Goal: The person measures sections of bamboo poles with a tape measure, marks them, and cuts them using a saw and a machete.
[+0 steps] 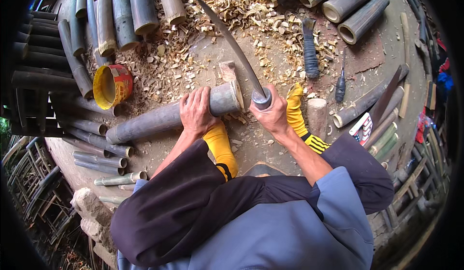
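My left hand (197, 109) wraps over a thick bamboo section (152, 123) close to its right end, where the cut rim is pale. The bamboo lies slanted across the ground, and that right end rests by a small wooden block (227, 70). In my right hand (271, 113) is the round dark handle of a long curved machete (234, 47). Its blade points up and away to the left, past the bamboo's cut end and apart from it. My feet in yellow socks (220, 146) are on either side of the work spot.
Wood chips (227, 9) cover the ground ahead. Bamboo sections (126, 16) lie far left, more (363, 18) far right. A yellow and red tub (113, 86) stands left. At right are a wrapped-handle blade (310, 50), a screwdriver-like tool (341, 84), a wooden stump (317, 117) and a handsaw (382, 105).
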`<state>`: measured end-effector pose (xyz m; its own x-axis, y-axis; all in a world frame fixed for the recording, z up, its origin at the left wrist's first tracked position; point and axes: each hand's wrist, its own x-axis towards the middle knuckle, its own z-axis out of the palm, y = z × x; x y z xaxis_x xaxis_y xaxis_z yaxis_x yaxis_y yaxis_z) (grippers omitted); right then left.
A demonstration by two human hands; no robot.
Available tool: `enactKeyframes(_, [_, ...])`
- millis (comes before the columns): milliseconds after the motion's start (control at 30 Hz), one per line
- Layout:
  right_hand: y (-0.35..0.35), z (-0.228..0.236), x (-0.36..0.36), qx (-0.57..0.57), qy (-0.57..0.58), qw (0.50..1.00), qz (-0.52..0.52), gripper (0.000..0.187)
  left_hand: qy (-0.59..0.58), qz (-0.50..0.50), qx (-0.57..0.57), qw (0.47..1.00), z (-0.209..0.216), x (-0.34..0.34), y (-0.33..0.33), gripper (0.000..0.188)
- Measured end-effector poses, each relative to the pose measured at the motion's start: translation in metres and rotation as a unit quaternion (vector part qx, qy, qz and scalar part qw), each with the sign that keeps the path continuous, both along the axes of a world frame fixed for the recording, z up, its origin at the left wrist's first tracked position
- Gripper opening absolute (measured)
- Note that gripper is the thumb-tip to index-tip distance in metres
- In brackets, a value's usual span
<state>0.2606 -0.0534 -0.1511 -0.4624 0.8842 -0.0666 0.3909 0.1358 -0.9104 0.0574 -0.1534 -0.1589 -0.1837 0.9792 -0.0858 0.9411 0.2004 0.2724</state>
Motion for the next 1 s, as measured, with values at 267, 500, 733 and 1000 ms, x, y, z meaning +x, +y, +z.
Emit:
enactKeyframes(267, [0.01, -0.008, 0.006, -0.131, -0.132, 0.979, 0.081, 0.024, 0.043, 0.008, 0.041, 0.998, -0.012, 0.007, -0.014, 0.078])
enactKeyframes(500, [0.006, -0.028, 0.013, -0.053, -0.219, 0.967, 0.117, 0.025, 0.061, 0.01, 0.082, 0.995, -0.013, 0.012, -0.004, 0.072])
enactKeyframes(733, [0.001, -0.005, -0.003, 0.031, 0.013, 0.999, 0.011, 0.028, 0.07, 0.029, 0.114, 0.991, -0.018, 0.014, -0.007, 0.058])
enactKeyframes(1000, [0.01, 0.012, -0.005, -0.075, -0.085, 0.992, 0.056, 0.025, 0.096, 0.031, 0.145, 0.984, -0.019, 0.016, -0.004, 0.057])
